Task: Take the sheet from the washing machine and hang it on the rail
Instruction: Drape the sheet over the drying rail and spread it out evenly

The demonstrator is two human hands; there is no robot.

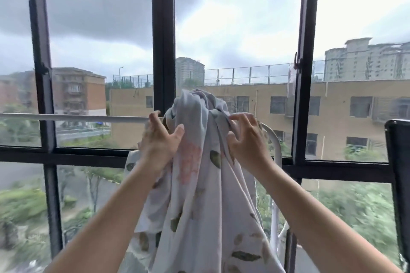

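A pale grey sheet (199,184) printed with green leaves and pink patches is bunched over the white rail (88,118) at the middle of the view and hangs down in long folds. My left hand (159,142) presses against the sheet's left side at rail height, fingers spread and thumb on the cloth. My right hand (246,137) pinches a fold of the sheet at its upper right. The rail runs leftward from the bunch and curves down behind my right hand. The washing machine is out of view.
Dark window frames (163,35) stand right behind the rail, with glass panes and buildings outside. A black object's edge (399,162) rises at the right. A white rack leg (275,213) descends below the sheet on the right.
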